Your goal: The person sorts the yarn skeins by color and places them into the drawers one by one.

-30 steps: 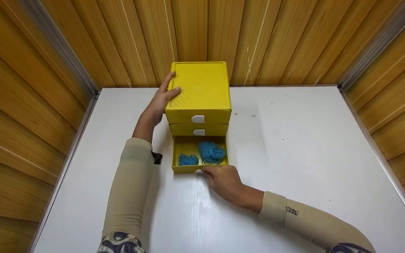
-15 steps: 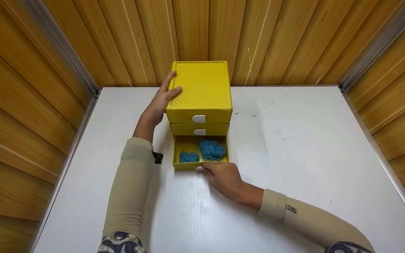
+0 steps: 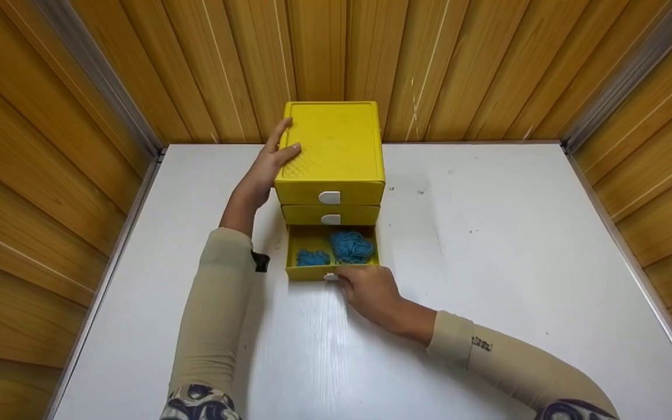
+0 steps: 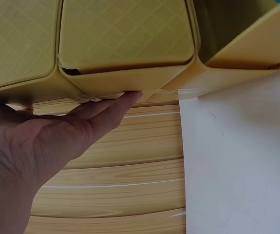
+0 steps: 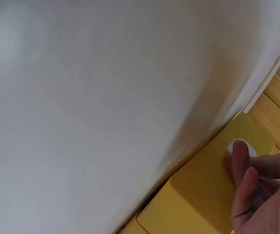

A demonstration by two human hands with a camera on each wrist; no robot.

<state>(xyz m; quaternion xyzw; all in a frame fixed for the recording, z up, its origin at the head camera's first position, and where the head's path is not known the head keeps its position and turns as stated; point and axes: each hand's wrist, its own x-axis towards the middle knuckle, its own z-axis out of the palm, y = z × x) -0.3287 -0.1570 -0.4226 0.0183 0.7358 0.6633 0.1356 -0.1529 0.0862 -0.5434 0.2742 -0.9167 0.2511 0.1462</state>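
A yellow drawer cabinet (image 3: 336, 143) stands near the back wall, its bottom drawer (image 3: 307, 273) pulled partway out. In that drawer lie a larger bundle of blue yarn (image 3: 352, 247) and a smaller one (image 3: 312, 257). My left hand (image 3: 262, 170) rests against the cabinet's left side, thumb over the top edge; the left wrist view shows its fingers stretched along the side wall. With its fingers curled at the drawer front, my right hand (image 3: 374, 294) pinches the small white handle (image 3: 330, 276). The handle also shows beside the fingertips in the right wrist view.
Two upper drawers, with white handles (image 3: 329, 197), are closed. The cabinet stands on a white table (image 3: 487, 262). Wood-plank walls (image 3: 476, 70) rise at the back and both sides, with grey metal strips in the corners.
The bottom drawer has slid a little inward, toward the cabinet, with my right hand moving along at its handle. My left hand has stayed on the cabinet's side.
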